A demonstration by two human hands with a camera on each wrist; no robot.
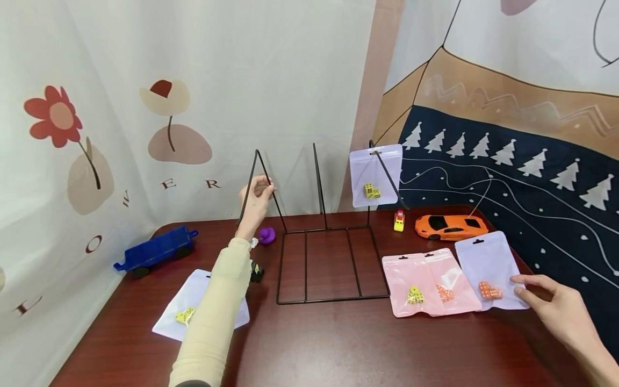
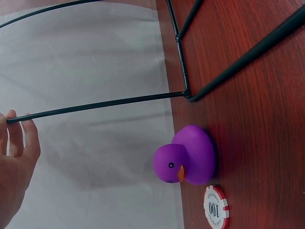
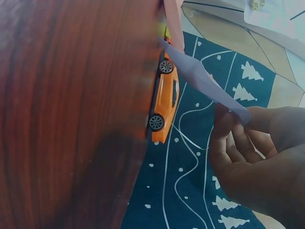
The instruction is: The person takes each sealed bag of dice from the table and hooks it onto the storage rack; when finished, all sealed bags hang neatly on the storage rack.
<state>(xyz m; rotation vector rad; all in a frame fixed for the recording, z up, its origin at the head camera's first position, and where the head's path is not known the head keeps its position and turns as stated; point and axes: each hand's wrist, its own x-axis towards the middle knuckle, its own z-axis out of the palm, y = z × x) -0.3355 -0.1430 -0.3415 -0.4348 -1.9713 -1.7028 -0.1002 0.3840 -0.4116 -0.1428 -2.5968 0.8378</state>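
In the head view my left hand (image 1: 255,203) grips the left upright of a black wire rack (image 1: 306,269), its fingertips pinching the wire high above the table. The left wrist view shows the same fingers around the wire's end. At the far right, my right hand (image 1: 556,303) pinches the lower right edge of a lavender zip bag (image 1: 483,252) with orange dice in it. This bag is lifted off the table on that side in the right wrist view. Another lavender bag (image 1: 360,166), with yellow dice, hangs from the rack's right hook.
Two overlapping pink bags (image 1: 401,274) of dice lie right of the rack. A lavender bag (image 1: 169,325) lies partly under my left sleeve. Around stand a blue toy wagon (image 1: 157,250), purple duck (image 2: 198,155), poker chip (image 2: 215,207), orange toy car (image 1: 452,228) and small toy car (image 1: 398,220).
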